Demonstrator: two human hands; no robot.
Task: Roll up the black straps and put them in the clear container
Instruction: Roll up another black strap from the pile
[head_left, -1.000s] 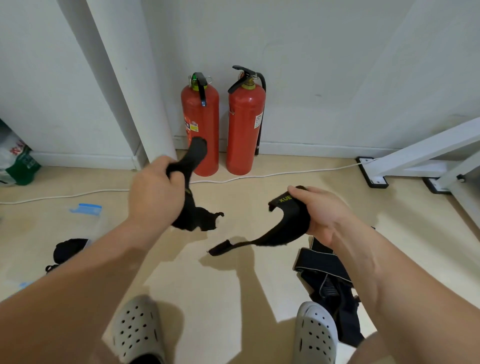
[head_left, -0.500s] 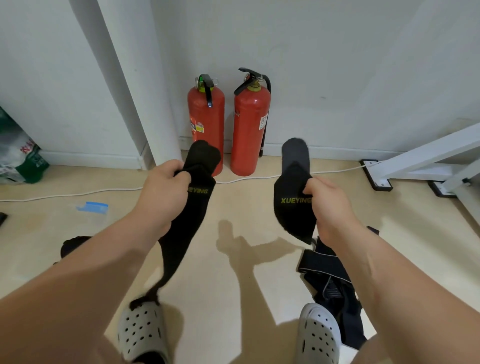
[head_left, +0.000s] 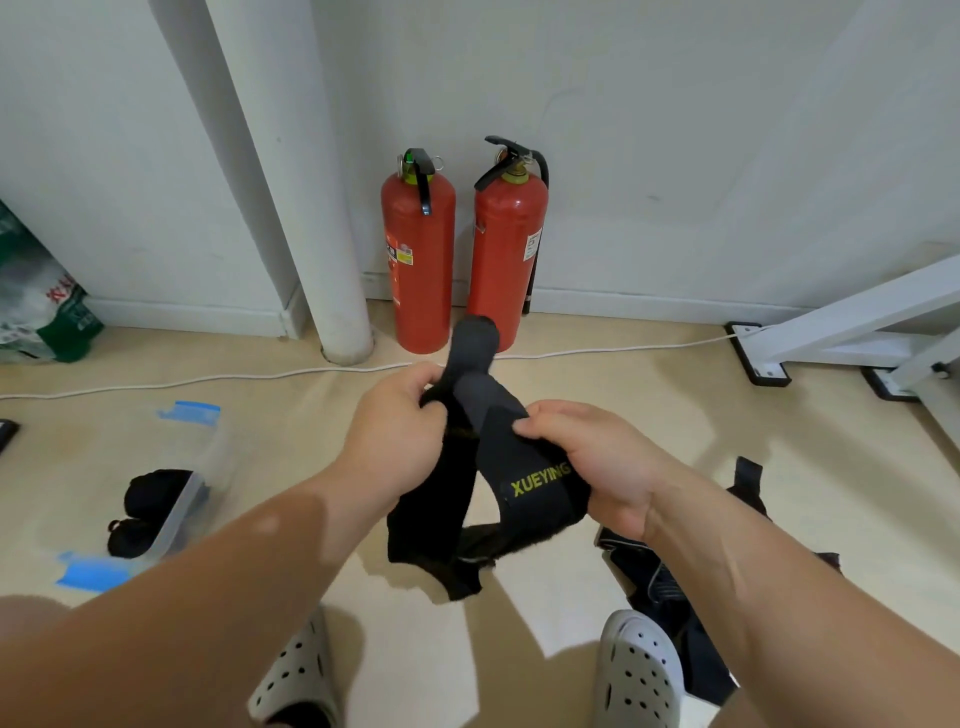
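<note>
Both hands have come together since a moment ago, when they were held apart with one strap each. Now they meet in the middle, above the pale floor (head_left: 519, 654).

On that floor, well off to the left, lies the clear plastic container with blue clips (head_left: 195, 493), with rolled black bundles (head_left: 156, 491) in it. A heap of dark straps (head_left: 670, 587) waits beside the white holed shoe (head_left: 636, 670) on the right.

The two black cloth straps with yellow letters (head_left: 540, 488) cross at the top. Their long ends hang loose and touch lower down.

The left hand (head_left: 400, 441) has its grip curled tight round one strap's top. The right hand (head_left: 597, 467) holds the other the same way.

No roll looks started yet. The hanging ends could catch on each other and tangle, which would make a lumpy roll. A loose roll could also spring open on the way across to the container.
</note>
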